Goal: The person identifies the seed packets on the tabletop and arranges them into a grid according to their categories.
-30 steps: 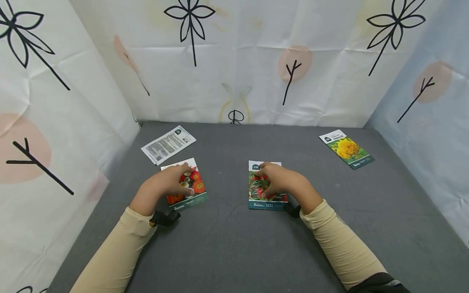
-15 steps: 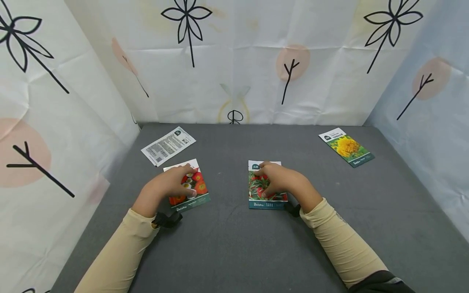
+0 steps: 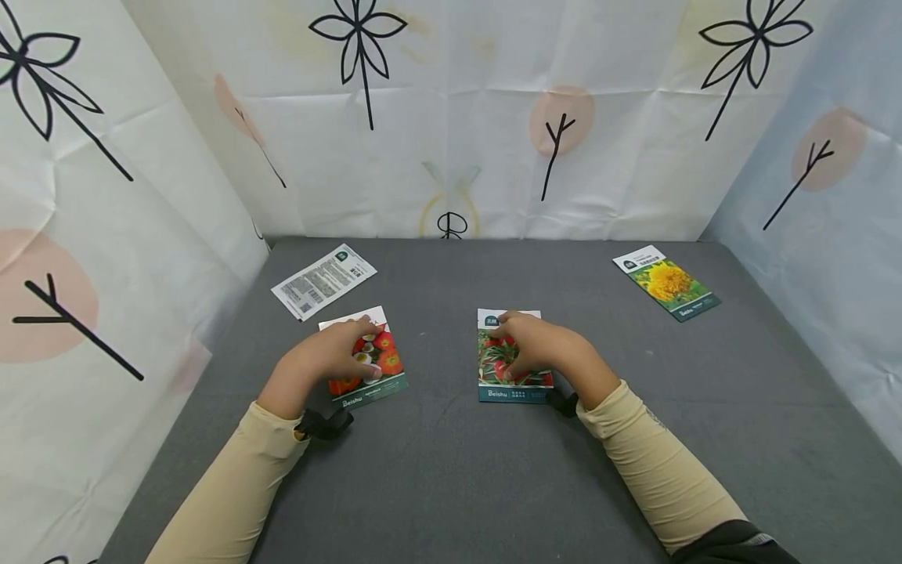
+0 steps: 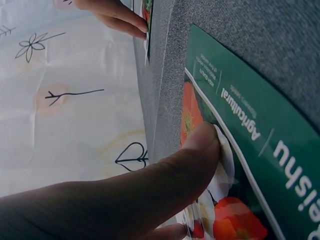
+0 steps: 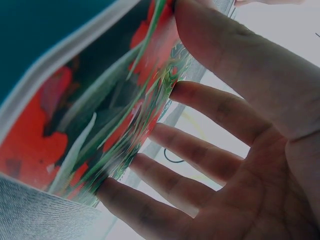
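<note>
My left hand (image 3: pixel 313 364) rests its fingertips and thumb on a seed packet with red and orange flowers (image 3: pixel 390 362), flat on the grey table. In the left wrist view, the thumb presses the front of that packet (image 4: pixel 240 220), beside its green lettered band. To the right, my right hand (image 3: pixel 543 345) touches a second seed packet, with red flowers and thin green leaves (image 3: pixel 493 377). The right wrist view has the fingers spread, their tips against the face of this packet (image 5: pixel 95 115). Both packets are partly covered by the hands.
A seed packet lying back side up (image 3: pixel 324 280), with printed text, is at the back left. Another one with yellow flowers (image 3: pixel 669 283) lies at the back right. White patterned cloth (image 3: pixel 451 157) stands behind and beside the grey table (image 3: pixel 451 486).
My left hand has slid the orange-flower packet slightly to the right, closer to the other packet. The right hand and its packet have stayed in place.
</note>
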